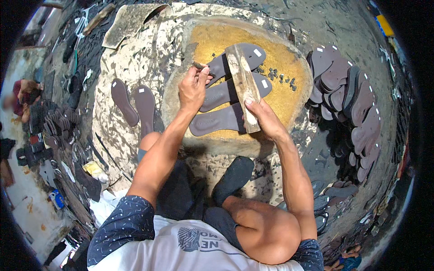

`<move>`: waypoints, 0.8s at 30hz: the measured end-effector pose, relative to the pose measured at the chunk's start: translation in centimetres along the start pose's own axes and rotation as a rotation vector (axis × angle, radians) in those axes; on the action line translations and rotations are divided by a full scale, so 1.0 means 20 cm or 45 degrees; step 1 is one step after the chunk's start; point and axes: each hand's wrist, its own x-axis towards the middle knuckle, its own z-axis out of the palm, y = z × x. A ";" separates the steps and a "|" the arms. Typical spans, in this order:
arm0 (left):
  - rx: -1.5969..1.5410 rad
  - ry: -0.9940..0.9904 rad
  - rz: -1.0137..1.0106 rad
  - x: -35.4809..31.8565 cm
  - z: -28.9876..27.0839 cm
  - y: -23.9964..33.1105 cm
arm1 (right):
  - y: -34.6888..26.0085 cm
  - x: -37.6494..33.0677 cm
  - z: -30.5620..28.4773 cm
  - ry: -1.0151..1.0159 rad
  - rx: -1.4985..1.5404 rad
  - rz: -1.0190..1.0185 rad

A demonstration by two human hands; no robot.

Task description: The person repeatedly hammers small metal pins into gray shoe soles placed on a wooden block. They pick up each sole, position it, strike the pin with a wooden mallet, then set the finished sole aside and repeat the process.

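Note:
Three dark grey-brown shoe soles (218, 97) lie side by side on a yellow-topped block (212, 36). A worn wooden bar (242, 77) crosses all three of them. Its near end is in the grip of my right hand (266, 118), thumb on top. My left hand (193, 92) is closed by the heel of the farthest sole (216, 72), pinching a short dark stick-like piece (199, 66) whose kind I cannot make out. Small black scraps (282, 77) are scattered on the block, right of the soles.
Two more soles (145, 106) lie on the stained sheet (117, 67) at the left. An overlapping heap of soles (361, 99) curves along the right. Dark stacked pieces (58, 124) sit at the far left, where another person (28, 97) shows. My bent knee (271, 235) is near the block.

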 end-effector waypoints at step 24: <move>0.721 -0.073 0.749 0.02 -0.01 -0.05 | -0.31 -0.18 -0.01 -0.280 -0.244 0.136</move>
